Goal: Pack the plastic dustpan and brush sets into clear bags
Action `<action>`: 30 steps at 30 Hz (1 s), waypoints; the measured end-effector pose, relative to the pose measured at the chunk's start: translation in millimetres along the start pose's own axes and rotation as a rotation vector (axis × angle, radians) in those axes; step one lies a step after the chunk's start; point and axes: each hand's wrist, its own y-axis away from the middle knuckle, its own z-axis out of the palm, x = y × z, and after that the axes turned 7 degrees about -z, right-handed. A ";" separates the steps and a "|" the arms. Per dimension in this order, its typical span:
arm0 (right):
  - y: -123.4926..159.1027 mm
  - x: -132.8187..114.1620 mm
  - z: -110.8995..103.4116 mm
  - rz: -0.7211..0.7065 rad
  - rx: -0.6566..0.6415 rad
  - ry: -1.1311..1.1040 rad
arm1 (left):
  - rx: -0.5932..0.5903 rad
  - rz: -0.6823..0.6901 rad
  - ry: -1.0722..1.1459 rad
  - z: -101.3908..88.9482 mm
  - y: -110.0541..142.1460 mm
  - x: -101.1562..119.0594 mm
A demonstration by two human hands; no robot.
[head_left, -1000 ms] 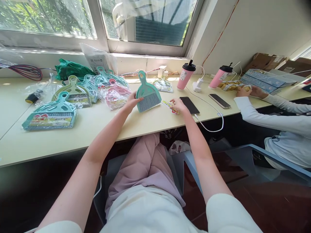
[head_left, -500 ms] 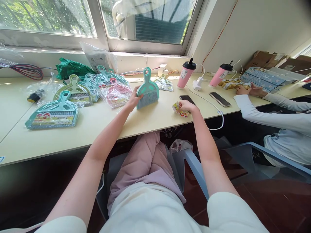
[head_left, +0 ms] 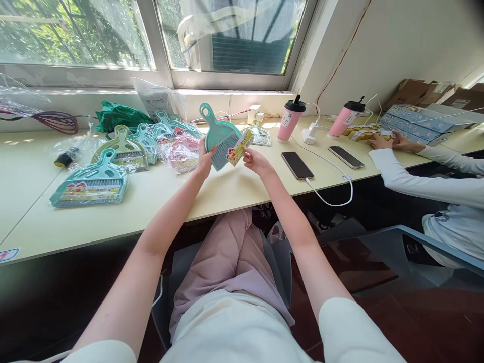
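Note:
My left hand (head_left: 205, 159) is closed round the left edge of a mint-green dustpan and brush set (head_left: 220, 132), held tilted above the table with its handle up and leaning left. Grey bristles show across its lower part. Between the fingertips of my right hand (head_left: 256, 160) is a yellow-green printed cardboard label (head_left: 240, 147) with red figures at one end. The label lies against the right side of the bristles; whether it is fixed there I cannot tell. To the left sits a wrapped teal dustpan set (head_left: 91, 182) bearing a similar label.
Wrapped sets, one olive (head_left: 121, 146) and one pink (head_left: 184, 151), crowd the back left beside a green bag (head_left: 123, 117). Rightward are a charging phone (head_left: 297, 165), another phone (head_left: 346, 157), and pink cups (head_left: 290, 120). A co-worker's hands (head_left: 381, 142) hold yellowish items.
My right hand has brought the label from beside the phone leftward to the brush bristles. The dustpan set has tilted to the left in my left hand. The phone is now uncovered.

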 end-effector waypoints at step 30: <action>-12.5 30.8 19.1 -0.084 0.350 0.358 | -0.067 -0.100 0.157 9.3 8.0 -0.7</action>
